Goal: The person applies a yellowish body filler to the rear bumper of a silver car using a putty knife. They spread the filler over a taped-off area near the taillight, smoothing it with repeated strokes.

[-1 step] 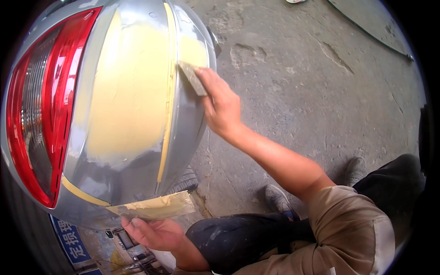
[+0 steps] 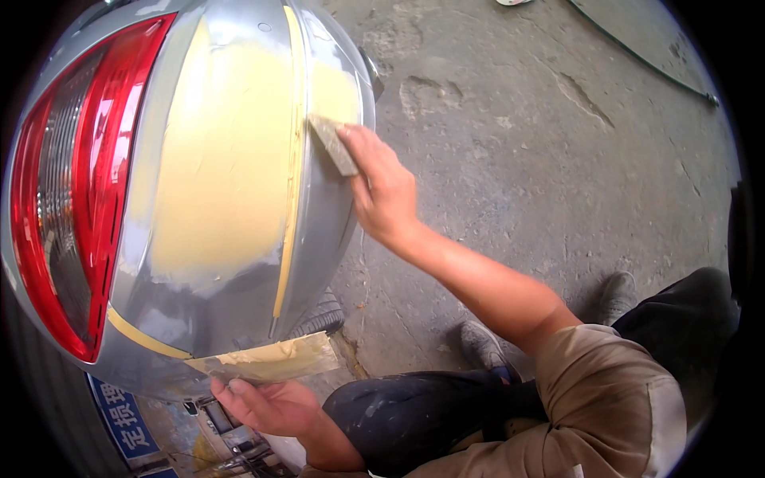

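Observation:
A silver-grey car panel (image 2: pixel 231 315) carries a broad patch of pale yellow body filler (image 2: pixel 223 159). Right of that patch, a narrow raised strip of filler (image 2: pixel 288 231) runs along a panel line. My right hand (image 2: pixel 384 187) grips a small putty spreader (image 2: pixel 335 147), its corner touching the panel beside the strip, just below a smaller filler patch (image 2: pixel 335 92). Low in the picture, my left hand (image 2: pixel 271 408) holds a flat, wide putty knife (image 2: pixel 307 357) by its near edge, with yellow filler along its top. Part of its grip is hidden beneath the blade.
A red tail light (image 2: pixel 100 167) borders the panel on the left. Below the bodywork shows a tire (image 2: pixel 320 315). Rough concrete floor (image 2: pixel 510 183) stretches to the right, crossed by a dark hose (image 2: pixel 637 56). A blue sign (image 2: pixel 123 418) and assorted clutter (image 2: pixel 231 434) lie at lower left.
My right hand and the spreader have slid slightly down along the panel, toward me. The left hand and its putty knife stay in place.

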`<act>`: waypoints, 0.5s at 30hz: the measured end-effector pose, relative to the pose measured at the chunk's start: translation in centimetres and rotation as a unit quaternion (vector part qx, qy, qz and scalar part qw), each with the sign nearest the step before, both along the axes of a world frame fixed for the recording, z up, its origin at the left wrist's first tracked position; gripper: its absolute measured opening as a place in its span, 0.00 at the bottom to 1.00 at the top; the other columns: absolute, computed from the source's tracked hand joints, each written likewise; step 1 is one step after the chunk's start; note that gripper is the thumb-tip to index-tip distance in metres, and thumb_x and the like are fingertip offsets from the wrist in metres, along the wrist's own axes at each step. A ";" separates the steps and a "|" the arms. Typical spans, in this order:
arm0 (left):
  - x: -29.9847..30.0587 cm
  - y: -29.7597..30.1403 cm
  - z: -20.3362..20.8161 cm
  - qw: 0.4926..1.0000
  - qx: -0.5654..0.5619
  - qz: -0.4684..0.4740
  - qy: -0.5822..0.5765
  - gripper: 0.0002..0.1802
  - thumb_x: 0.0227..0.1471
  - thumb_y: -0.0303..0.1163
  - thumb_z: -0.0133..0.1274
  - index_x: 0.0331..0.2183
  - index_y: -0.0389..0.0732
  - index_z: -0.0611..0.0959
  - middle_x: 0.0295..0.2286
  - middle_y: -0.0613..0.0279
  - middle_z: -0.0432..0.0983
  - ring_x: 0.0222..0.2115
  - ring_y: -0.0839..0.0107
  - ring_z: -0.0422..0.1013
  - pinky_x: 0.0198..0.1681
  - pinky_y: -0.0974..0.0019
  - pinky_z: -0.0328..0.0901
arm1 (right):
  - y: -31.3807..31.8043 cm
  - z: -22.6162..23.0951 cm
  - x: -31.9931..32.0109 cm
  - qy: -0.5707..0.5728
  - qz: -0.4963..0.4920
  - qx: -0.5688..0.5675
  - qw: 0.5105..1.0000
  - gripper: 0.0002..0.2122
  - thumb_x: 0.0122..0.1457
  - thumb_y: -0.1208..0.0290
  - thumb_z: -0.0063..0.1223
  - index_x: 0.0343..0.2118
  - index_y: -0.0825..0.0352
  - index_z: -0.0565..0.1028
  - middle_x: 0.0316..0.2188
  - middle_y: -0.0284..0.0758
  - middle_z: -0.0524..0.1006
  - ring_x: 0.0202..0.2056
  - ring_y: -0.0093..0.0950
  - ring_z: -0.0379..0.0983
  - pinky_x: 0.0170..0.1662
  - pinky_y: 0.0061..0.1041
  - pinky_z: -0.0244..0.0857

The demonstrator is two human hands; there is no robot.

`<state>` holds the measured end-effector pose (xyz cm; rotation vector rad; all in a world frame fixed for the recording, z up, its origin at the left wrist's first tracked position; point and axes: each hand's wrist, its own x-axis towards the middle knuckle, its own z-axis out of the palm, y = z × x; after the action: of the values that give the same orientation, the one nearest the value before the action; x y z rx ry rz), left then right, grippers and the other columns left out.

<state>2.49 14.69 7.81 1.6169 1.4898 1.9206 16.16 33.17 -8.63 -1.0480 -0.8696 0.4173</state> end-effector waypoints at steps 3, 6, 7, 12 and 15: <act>-0.1 0.0 0.0 1.000 -0.005 -0.010 0.006 0.25 0.60 0.32 0.44 0.55 0.29 0.62 0.51 0.45 0.64 0.52 0.63 0.64 0.56 0.61 0.60 | -2.4 0.1 -1.1 -0.008 0.019 -0.001 1.000 0.25 0.44 0.86 0.47 0.50 0.68 0.70 0.47 0.43 0.72 0.48 0.42 0.70 0.51 0.37 0.64; 0.9 0.6 -0.2 1.000 0.017 -0.007 0.014 0.24 0.60 0.33 0.45 0.54 0.31 0.63 0.48 0.48 0.68 0.48 0.65 0.68 0.53 0.63 0.63 | -4.4 0.0 -1.4 -0.001 0.048 0.011 0.999 0.25 0.46 0.88 0.45 0.51 0.64 0.72 0.48 0.42 0.74 0.48 0.42 0.72 0.50 0.34 0.67; 1.0 0.9 -0.3 1.000 0.023 -0.009 0.013 0.24 0.60 0.33 0.45 0.54 0.31 0.63 0.48 0.48 0.68 0.48 0.64 0.67 0.53 0.63 0.63 | -4.8 -0.2 -1.1 0.005 0.077 -0.001 0.997 0.24 0.47 0.87 0.45 0.50 0.64 0.72 0.47 0.42 0.75 0.48 0.41 0.72 0.49 0.34 0.67; 1.9 1.2 -0.3 0.971 0.041 -0.006 0.234 0.24 0.60 0.33 0.46 0.54 0.32 0.64 0.49 0.49 0.67 0.50 0.64 0.66 0.55 0.62 0.61 | -1.8 -0.4 2.8 0.103 0.033 -0.046 0.993 0.18 0.53 0.84 0.44 0.47 0.64 0.74 0.40 0.40 0.78 0.38 0.37 0.75 0.45 0.30 0.68; 1.8 0.9 -0.4 0.971 0.041 0.013 0.234 0.24 0.60 0.33 0.45 0.54 0.33 0.64 0.50 0.49 0.67 0.50 0.64 0.66 0.54 0.62 0.61 | 2.6 0.5 6.6 0.137 0.061 -0.063 0.987 0.18 0.55 0.80 0.41 0.48 0.61 0.75 0.36 0.41 0.79 0.31 0.37 0.76 0.38 0.29 0.68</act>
<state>4.26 15.58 7.44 2.2124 1.6101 1.7070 22.72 35.80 -8.12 -1.0279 -0.6694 0.7093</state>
